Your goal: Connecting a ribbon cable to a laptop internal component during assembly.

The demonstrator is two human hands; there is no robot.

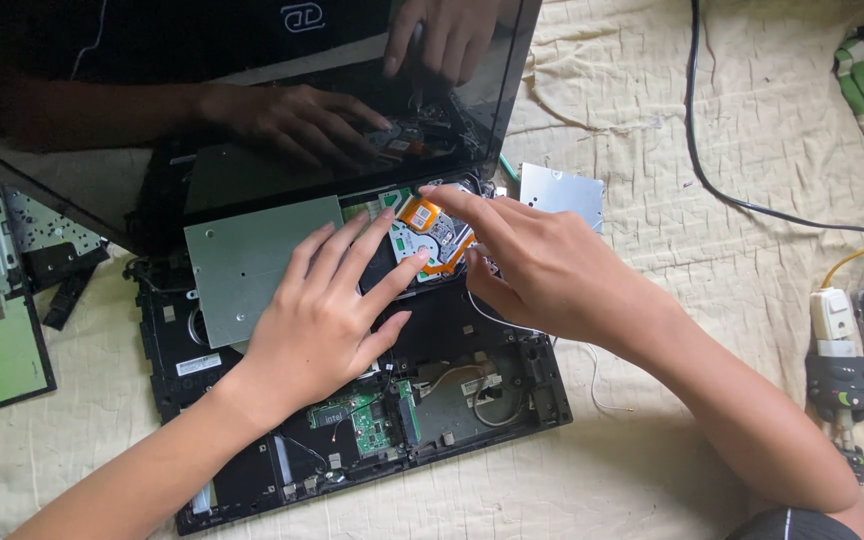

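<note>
Under both hands' grip (392, 270), opened laptop (472, 390)

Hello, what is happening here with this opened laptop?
A person works on an opened laptop lying on a cream cloth. The left hand rests flat over its inner parts, beside a grey metal plate. The right hand reaches its fingers to an orange flat cable near the hinge. Loose parts lie at the left.
</note>
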